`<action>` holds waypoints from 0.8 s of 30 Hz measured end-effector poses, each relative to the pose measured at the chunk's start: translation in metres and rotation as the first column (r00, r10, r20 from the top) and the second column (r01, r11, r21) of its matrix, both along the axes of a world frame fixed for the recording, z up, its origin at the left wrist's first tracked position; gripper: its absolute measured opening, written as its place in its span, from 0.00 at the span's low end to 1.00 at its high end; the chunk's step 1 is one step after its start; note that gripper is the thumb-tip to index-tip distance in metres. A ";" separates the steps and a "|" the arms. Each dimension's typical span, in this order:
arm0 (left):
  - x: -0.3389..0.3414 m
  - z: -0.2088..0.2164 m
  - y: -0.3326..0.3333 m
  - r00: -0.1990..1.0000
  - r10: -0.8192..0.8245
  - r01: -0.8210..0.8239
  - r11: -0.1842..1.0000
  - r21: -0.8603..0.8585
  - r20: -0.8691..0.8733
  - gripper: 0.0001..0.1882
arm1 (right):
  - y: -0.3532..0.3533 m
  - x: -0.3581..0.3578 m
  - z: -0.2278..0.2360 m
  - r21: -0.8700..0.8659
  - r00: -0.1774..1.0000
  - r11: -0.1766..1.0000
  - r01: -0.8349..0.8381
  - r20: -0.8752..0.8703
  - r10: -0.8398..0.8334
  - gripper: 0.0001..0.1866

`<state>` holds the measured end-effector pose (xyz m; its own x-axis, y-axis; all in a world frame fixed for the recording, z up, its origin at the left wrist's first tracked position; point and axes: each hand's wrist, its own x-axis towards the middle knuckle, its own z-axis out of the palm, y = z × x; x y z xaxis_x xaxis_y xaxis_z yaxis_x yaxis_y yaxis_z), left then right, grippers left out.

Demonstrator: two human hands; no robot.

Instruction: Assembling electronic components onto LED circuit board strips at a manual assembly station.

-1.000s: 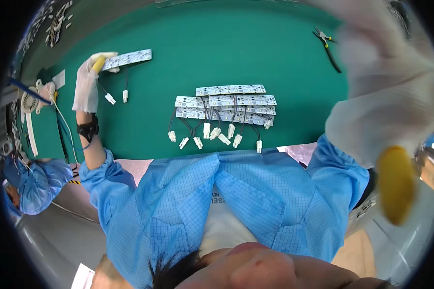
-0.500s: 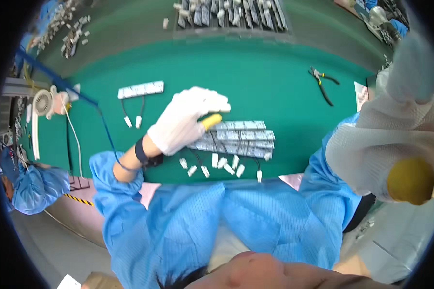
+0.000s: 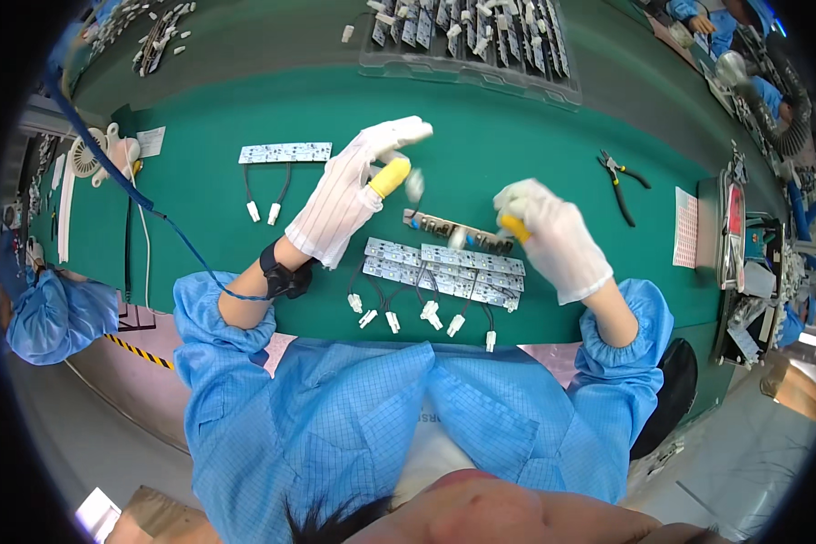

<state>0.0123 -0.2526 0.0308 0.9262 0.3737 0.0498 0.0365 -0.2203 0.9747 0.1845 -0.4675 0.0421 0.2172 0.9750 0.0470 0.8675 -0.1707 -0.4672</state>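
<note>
Both my hands wear white gloves with a yellow cot on the thumb. My right hand (image 3: 558, 236) is closed around the right end of a narrow circuit board (image 3: 458, 229), its brown, component-covered side showing. A white connector (image 3: 414, 186), smeared by motion, is near the board's left end, beside my left thumb. My left hand (image 3: 354, 190) has its fingers stretched toward the right, holding nothing that I can see. Just below lie several white LED circuit strips (image 3: 471, 261), overlapping, with dark wires and white connectors (image 3: 431, 314) toward me.
Another strip (image 3: 286, 153) with two wired connectors lies at left on the green mat (image 3: 335, 100). Pliers (image 3: 618, 186) lie at right. A clear tray (image 3: 467, 68) of boards stands at the back. A small fan (image 3: 89, 156) is at left, and a blue cord (image 3: 186, 240) runs to my left wrist.
My right hand has come down from close to the camera at right to the mat, now gripping a circuit board. My left hand has moved slightly away from me, off the strips.
</note>
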 end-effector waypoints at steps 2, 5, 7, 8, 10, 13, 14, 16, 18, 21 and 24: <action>0.002 -0.012 0.009 0.991 -0.057 0.038 0.987 0.158 0.118 0.24 | 0.011 0.006 0.020 0.277 0.997 0.960 0.039 -0.080 -0.017 0.09; -0.002 -0.022 0.006 0.985 -0.119 0.161 0.879 -0.449 0.122 0.37 | 0.025 0.009 0.027 0.459 0.998 0.887 0.055 -0.019 -0.052 0.10; 0.000 -0.023 0.009 0.986 -0.087 0.133 0.927 -0.350 0.145 0.35 | 0.031 0.008 0.021 0.434 1.000 0.901 0.004 0.003 -0.005 0.12; 0.000 -0.022 0.010 0.984 -0.056 0.098 0.964 -0.247 0.170 0.34 | 0.030 0.005 0.019 0.431 1.000 0.902 0.005 0.003 -0.007 0.12; 0.001 -0.014 0.013 0.982 -0.028 0.073 0.967 -0.245 0.185 0.33 | 0.022 -0.001 0.015 -0.186 0.967 0.982 0.044 0.254 0.005 0.18; 0.004 -0.008 0.015 0.989 -0.007 0.026 0.992 -0.126 0.150 0.42 | 0.022 -0.002 -0.010 -0.185 0.928 0.979 0.080 0.373 -0.005 0.35; 0.007 -0.009 0.016 0.988 -0.016 0.036 0.990 -0.134 0.152 0.42 | 0.026 0.005 -0.012 -0.224 0.938 0.966 0.128 0.343 -0.045 0.36; 0.003 -0.016 0.016 0.975 -0.033 0.075 0.979 -0.188 0.219 0.34 | 0.030 0.015 -0.006 0.087 0.912 0.988 0.127 0.380 -0.151 0.37; 0.001 -0.019 0.015 0.972 -0.045 0.094 0.974 -0.205 0.232 0.34 | 0.032 0.025 -0.009 0.122 0.947 0.991 0.060 0.307 -0.095 0.35; 0.004 -0.013 0.015 0.977 -0.038 0.090 0.966 -0.244 0.211 0.34 | 0.032 0.035 -0.030 0.006 0.922 1.000 0.031 0.386 -0.031 0.31; 0.006 -0.010 0.013 0.984 -0.031 0.062 0.983 -0.170 0.176 0.33 | 0.041 0.061 -0.039 0.103 0.894 0.992 -0.077 0.448 0.023 0.31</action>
<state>0.0182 -0.2399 0.0204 0.9260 0.3474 0.1479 -0.1415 -0.0441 0.9890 0.2457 -0.4269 0.0034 0.0984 0.9659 0.2394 0.9949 -0.0904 -0.0443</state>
